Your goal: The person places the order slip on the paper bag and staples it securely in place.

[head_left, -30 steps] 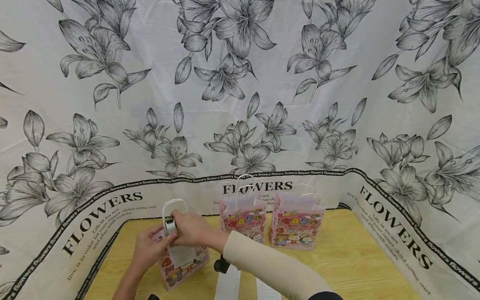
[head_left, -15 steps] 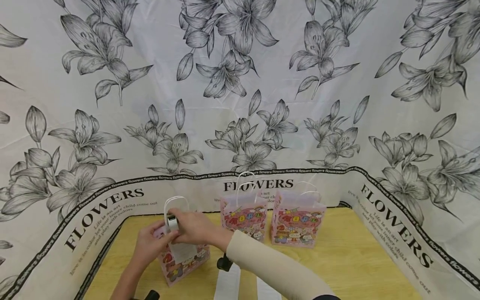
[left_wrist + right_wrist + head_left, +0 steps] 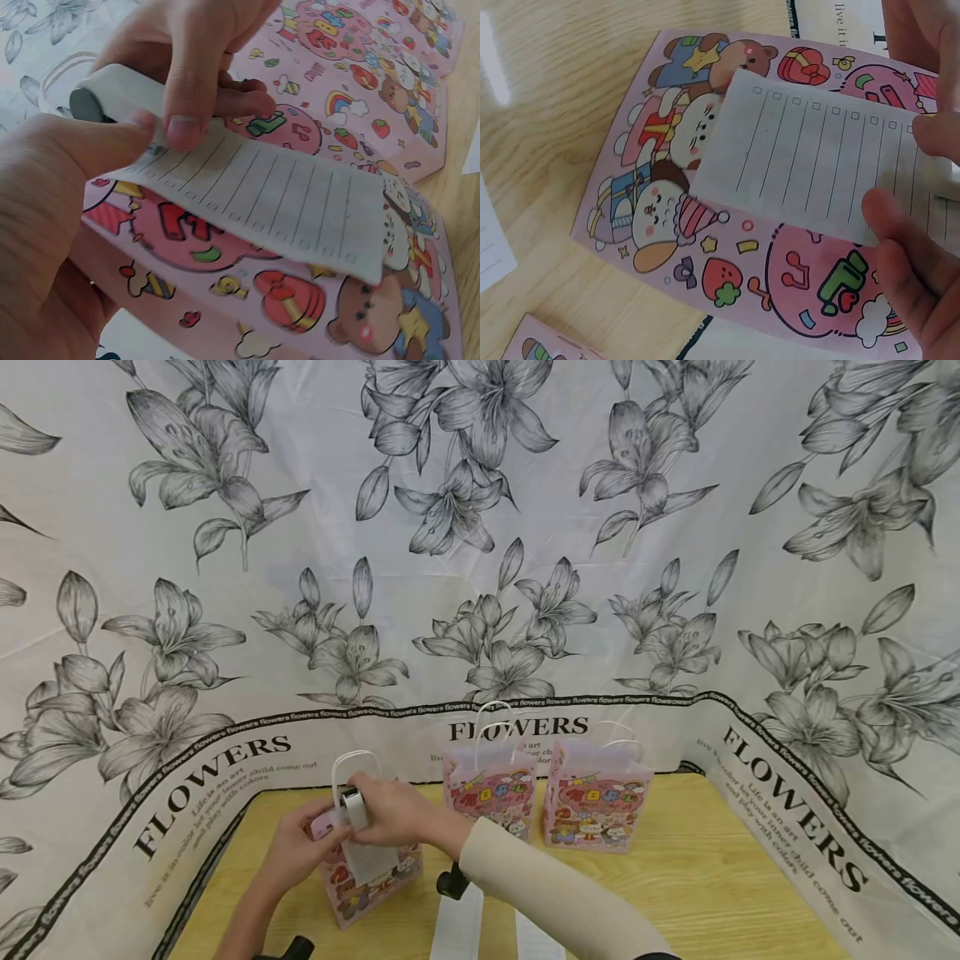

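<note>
At the table's left stands a pink cartoon-printed paper gift bag (image 3: 356,900) with white rope handles. A lined checklist slip (image 3: 281,202) lies over its front at the top edge. My right hand (image 3: 401,814) grips a small white stapler (image 3: 355,810) with a dark end, placed at the top of the slip and the bag's rim. From the left, my left hand (image 3: 288,852) pinches the bag's rim and slip, its thumb (image 3: 112,146) close beside the stapler. The stapler's jaws are mostly hidden by fingers.
Two similar pink bags, one in the middle (image 3: 487,793) and one to its right (image 3: 596,802), stand at the back. Two paper slips, left (image 3: 457,922) and right (image 3: 538,937), lie at the table's front. A flower-printed curtain (image 3: 480,610) encloses the wooden table (image 3: 712,877).
The right hand has tilted the stapler slightly, showing more of its white side. Both hands stay at the left bag's rim, and the view has shifted a little.
</note>
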Available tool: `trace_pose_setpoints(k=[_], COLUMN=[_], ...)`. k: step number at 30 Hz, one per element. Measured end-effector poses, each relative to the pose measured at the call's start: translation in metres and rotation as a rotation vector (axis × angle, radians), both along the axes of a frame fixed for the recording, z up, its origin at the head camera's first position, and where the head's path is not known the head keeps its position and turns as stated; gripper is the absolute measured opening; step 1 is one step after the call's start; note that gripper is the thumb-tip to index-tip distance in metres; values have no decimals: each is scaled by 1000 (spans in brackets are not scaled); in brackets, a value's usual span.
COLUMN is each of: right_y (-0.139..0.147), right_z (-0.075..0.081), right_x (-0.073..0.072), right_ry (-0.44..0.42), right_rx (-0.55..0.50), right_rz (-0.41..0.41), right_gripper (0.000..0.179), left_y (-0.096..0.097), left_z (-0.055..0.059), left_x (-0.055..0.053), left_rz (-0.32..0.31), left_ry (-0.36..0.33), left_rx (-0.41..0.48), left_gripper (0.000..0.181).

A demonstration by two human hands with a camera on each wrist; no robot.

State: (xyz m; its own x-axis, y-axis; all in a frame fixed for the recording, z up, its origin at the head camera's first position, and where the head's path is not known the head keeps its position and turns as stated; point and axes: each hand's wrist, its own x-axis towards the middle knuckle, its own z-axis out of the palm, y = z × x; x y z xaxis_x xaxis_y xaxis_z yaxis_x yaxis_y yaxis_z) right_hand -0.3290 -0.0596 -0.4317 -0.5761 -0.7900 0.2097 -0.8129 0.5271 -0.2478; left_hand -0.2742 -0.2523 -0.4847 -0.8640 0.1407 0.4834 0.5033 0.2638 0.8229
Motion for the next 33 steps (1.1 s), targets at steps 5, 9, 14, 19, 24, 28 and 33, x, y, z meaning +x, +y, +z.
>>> trace_pose_setpoints(k=[5, 9, 14, 19, 24, 28, 33], right_y=[-3, -4, -3, -1, -1, 0, -2], right_z=[-5, -9, -10, -8, -12, -13, -15], right_x=[3, 6, 8, 9, 13, 18, 22], right_ry=[-101, -200, -244, -230, -198, -232, -240], right_rx=[-113, -243, -306, -308, -337, -420, -489], right_rz=[15, 12, 3, -8, -17, -32, -46], right_gripper=[61, 61, 59, 58, 56, 50, 40], left_y=[0, 10, 20, 25, 25, 24, 24], left_z=[-6, -7, -6, -7, -11, -14, -20], left_x=[-4, -5, -2, -1, -2, 0, 5], left_rz=[107, 283, 395, 427, 436, 448, 444], left_ry=[96, 193, 201, 197, 227, 178, 78], left_rx=[-44, -80, -79, -89, -65, -46, -20], left_gripper=[31, 28, 21, 21, 25, 23, 8])
